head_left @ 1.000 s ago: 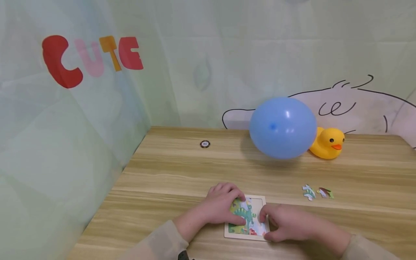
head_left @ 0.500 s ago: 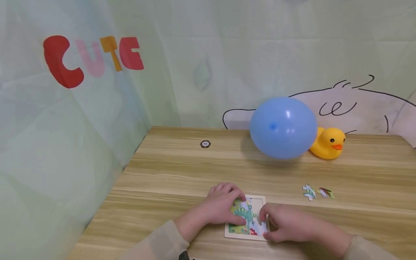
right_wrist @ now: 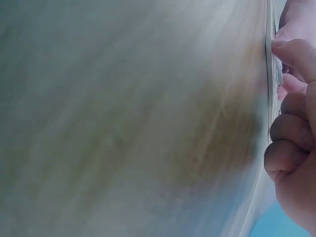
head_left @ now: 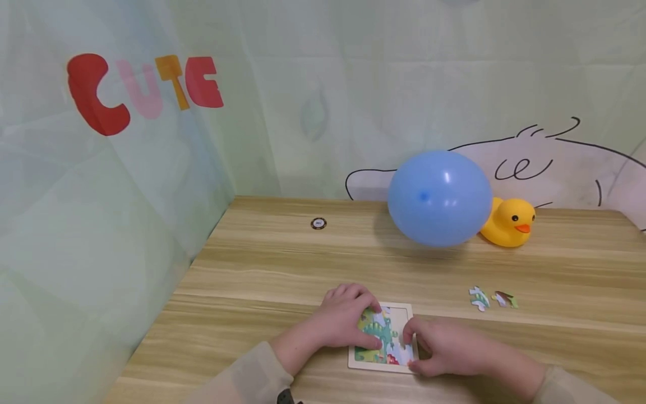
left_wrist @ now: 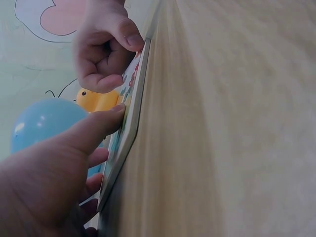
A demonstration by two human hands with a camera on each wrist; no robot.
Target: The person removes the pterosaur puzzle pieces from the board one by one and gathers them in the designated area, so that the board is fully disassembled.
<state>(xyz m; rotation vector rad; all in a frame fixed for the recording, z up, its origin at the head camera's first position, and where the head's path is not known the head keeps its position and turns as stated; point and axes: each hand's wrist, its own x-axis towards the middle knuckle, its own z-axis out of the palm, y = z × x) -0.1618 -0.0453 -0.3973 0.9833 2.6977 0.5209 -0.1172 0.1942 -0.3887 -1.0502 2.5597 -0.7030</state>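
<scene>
A small wooden-framed jigsaw puzzle (head_left: 381,367) with a green dinosaur picture lies on the table. My left hand (head_left: 345,317) rests over its left side, the thumb pressing on the picture and the other fingers spread toward the far edge. In the left wrist view that thumb (left_wrist: 106,121) lies on the puzzle's face. At the lower right corner my right hand (head_left: 444,345) pinches a pale puzzle piece (head_left: 404,354) between index finger and thumb, its other fingers curled in. Bare backing (head_left: 400,317) shows at the upper right of the frame.
Two loose jigsaw pieces, one green and white (head_left: 479,298) and one brown and green (head_left: 506,299), lie to the right. Farther back are a blue balloon (head_left: 439,199), a yellow rubber duck (head_left: 510,224) and a poker chip (head_left: 318,224). A printed cloth backdrop (head_left: 303,101) borders the table.
</scene>
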